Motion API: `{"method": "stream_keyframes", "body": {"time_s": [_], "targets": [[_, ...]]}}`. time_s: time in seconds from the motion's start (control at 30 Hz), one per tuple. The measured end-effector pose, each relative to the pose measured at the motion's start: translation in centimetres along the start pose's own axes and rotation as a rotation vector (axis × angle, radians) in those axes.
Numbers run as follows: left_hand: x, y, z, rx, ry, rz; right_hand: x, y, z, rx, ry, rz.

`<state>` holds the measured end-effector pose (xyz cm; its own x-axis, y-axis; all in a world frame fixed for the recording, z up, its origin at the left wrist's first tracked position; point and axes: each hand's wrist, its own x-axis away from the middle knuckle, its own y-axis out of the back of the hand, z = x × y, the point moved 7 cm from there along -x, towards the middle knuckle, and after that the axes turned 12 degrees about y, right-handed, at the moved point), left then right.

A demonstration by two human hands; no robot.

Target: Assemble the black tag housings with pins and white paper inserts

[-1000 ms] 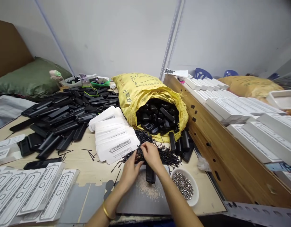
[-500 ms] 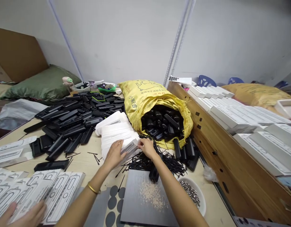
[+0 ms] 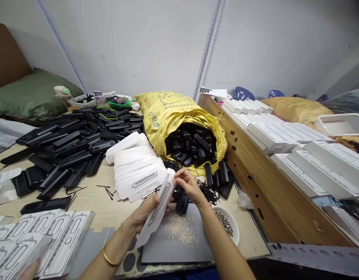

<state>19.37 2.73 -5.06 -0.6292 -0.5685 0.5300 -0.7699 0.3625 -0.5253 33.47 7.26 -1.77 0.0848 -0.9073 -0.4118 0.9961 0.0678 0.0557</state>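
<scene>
My left hand (image 3: 146, 212) grips a flat white printed carton (image 3: 158, 210), lifted and tilted above the dark grey mat (image 3: 179, 245). My right hand (image 3: 189, 186) pinches the carton's top end. Behind them lies a stack of the same white cartons (image 3: 135, 167). A black plastic part (image 3: 182, 202) stands on the mat just under my right hand, among a scatter of thin black pins (image 3: 208, 190).
A yellow woven sack (image 3: 168, 112) full of black parts lies open behind. More black parts (image 3: 74, 140) are heaped at left. A white bowl of small metal pieces (image 3: 227, 227) sits right of the mat. White boxes (image 3: 284, 136) fill the wooden tray at right. Another person's hand (image 3: 29, 270) touches flat cartons at bottom left.
Both hands were on the carton stack half a second ago; now they have lifted one carton off it and brought it toward me above the mat.
</scene>
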Motion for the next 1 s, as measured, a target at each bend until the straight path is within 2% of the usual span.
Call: {"method": "stream_keyframes", "body": {"time_s": [0.1, 0.13, 0.27, 0.3, 0.37, 0.43, 0.53, 0.6, 0.73, 0.83, 0.9, 1.0], "targets": [[-0.1, 0.3, 1.7, -0.111, -0.036, -0.092, 2.3, -1.0, 1.1, 0.233, 0.044, 0.144], [0.0, 0.1, 2.3, -0.132, -0.035, -0.096, 3.2, -0.9, 1.3, 0.262, 0.042, 0.101], [0.7, -0.9, 3.4, -0.145, -0.099, -0.119, 7.9, 0.0, 0.6, 0.134, -0.102, -0.337], [0.9, -0.8, 3.2, -0.169, -0.145, -0.166, 9.0, -0.5, 0.1, 0.101, -0.136, -0.377], [1.2, -0.8, 2.8, -0.247, -0.231, -0.258, 10.5, -1.9, -0.6, 0.057, -0.178, -0.367], [1.2, -1.0, 2.6, -0.341, -0.256, -0.279, 11.3, -2.9, -1.1, -0.023, -0.209, -0.370], [1.0, -1.8, 2.8, -0.453, -0.235, -0.250, 11.0, -3.5, -1.7, -0.164, -0.261, -0.356], [1.0, -2.3, 2.9, -0.452, -0.237, -0.237, 10.4, -3.3, -1.8, -0.168, -0.271, -0.357], [0.8, -2.3, 3.5, -0.233, -0.164, -0.256, 8.9, -2.4, -0.9, -0.107, -0.215, -0.413], [0.8, -1.7, 3.9, -0.094, -0.126, -0.307, 7.9, -2.9, -0.2, -0.250, -0.196, -0.429], [1.0, -1.3, 3.8, -0.115, -0.133, -0.328, 7.2, -3.7, -0.4, -0.386, -0.266, -0.414], [1.6, -0.8, 3.1, -0.297, -0.191, -0.395, 6.4, -4.4, -1.3, -0.508, -0.385, -0.444]]}}
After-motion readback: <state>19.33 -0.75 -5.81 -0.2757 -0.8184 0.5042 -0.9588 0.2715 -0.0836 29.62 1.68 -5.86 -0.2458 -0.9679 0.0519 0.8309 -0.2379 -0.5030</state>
